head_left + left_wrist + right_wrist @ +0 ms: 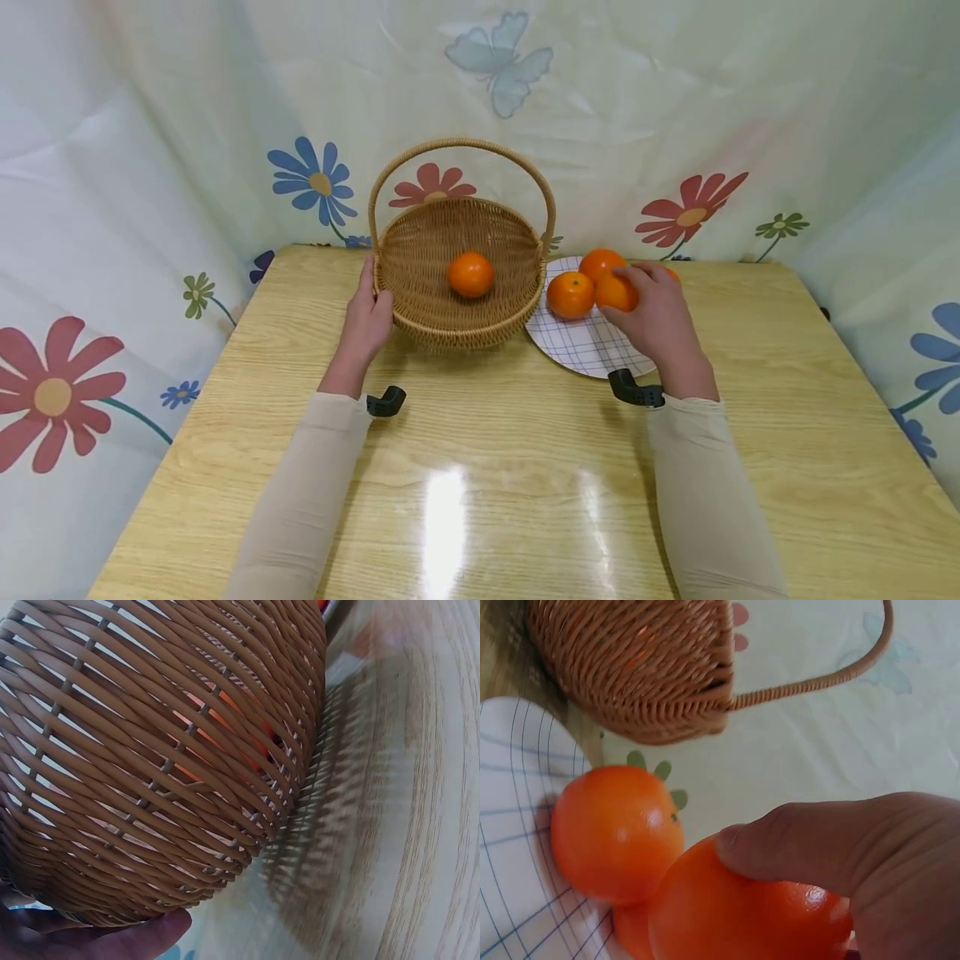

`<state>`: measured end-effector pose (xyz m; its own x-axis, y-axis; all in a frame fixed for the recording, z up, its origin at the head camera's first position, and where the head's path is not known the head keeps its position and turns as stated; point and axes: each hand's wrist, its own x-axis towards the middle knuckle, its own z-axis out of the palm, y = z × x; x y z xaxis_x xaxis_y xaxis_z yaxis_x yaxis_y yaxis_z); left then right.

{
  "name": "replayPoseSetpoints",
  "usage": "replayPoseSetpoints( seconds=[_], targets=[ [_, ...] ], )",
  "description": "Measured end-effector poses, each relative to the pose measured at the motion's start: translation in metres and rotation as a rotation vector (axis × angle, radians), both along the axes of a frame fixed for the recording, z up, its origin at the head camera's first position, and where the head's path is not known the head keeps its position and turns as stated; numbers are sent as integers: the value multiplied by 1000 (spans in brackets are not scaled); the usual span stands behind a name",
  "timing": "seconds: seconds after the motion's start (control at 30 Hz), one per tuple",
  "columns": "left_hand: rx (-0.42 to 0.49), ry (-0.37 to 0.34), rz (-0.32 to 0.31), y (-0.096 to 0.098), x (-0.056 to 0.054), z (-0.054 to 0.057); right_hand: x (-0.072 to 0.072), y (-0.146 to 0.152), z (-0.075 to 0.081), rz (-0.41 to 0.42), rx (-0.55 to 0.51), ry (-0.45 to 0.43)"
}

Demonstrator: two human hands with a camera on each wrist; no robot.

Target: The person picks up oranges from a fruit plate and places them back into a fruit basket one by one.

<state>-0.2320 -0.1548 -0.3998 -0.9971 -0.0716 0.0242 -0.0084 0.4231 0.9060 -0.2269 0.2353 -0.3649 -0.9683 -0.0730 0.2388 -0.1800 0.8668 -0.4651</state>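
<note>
A wicker basket (420,308) with a tall arched handle stands tilted toward me, one orange (470,275) inside. My left hand (366,321) grips the basket's left rim, thumb at the front; in the left wrist view fingers (154,937) lie along the rim. On the right, my right hand (663,321) holds an orange (617,293) above a checked plate (577,350), its thumb (780,836) pressed on the fruit. Beside it on the plate sit an orange (570,296) in front and another orange (602,263) behind. A further orange (673,274) is mostly hidden by the hand.
The plate stands right beside the basket on a pale wooden table (517,467). A flower-printed curtain (600,150) hangs directly behind the table and along both sides. The basket's handle (461,143) arches high over its opening.
</note>
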Motion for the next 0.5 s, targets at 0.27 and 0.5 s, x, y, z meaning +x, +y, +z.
replayPoseSetpoints(
  seconds=[0.27, 0.5],
  targets=[
    [1, 14, 4, -1, 1, -1, 5, -13, 10, 30, -50, 94],
    [17, 12, -2, 2, 2, -2, 9, -22, 11, 58, -74, 136]
  ],
)
